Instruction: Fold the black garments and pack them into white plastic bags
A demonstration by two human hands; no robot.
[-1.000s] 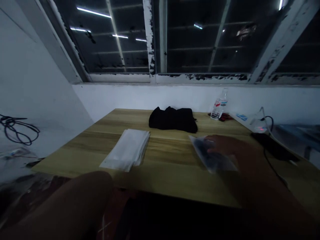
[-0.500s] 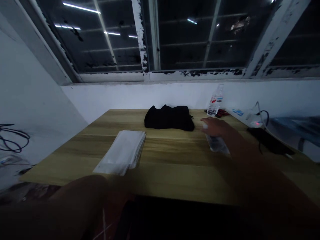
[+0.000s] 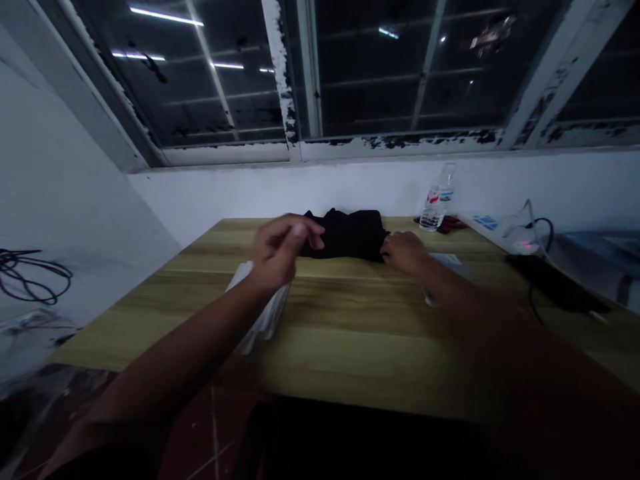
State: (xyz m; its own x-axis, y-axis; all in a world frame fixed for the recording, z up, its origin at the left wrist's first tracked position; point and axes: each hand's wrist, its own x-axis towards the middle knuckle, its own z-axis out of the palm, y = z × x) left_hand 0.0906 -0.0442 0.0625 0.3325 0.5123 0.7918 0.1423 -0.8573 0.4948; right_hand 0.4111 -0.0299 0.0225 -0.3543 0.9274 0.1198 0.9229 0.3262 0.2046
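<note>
A black folded cloth (image 3: 345, 233) lies toward the back of the wooden table. My left hand (image 3: 280, 250) is raised beside its left end, over the white paper stack. The fingers are loosely bent, with a gap to the thumb and nothing held. At the cloth's right end, my right hand (image 3: 404, 252) has its fingers curled down against the edge; the fingertips are partly hidden. The stack of white papers (image 3: 273, 310) is partly covered by my left hand and forearm. Under my right forearm, a clear plastic packet (image 3: 453, 261) shows in part.
A water bottle (image 3: 437, 203) stands at the back right, near a dark red item (image 3: 451, 225). To the right lie a black flat object (image 3: 555, 283) and cables. Behind the wooden table (image 3: 345, 340) are a white wall and window. Coiled black cable (image 3: 35, 277) hangs at left.
My left hand has come up from the table's front edge to the cloth's left end. My right hand has left the clear packet and moved left to the cloth's right edge.
</note>
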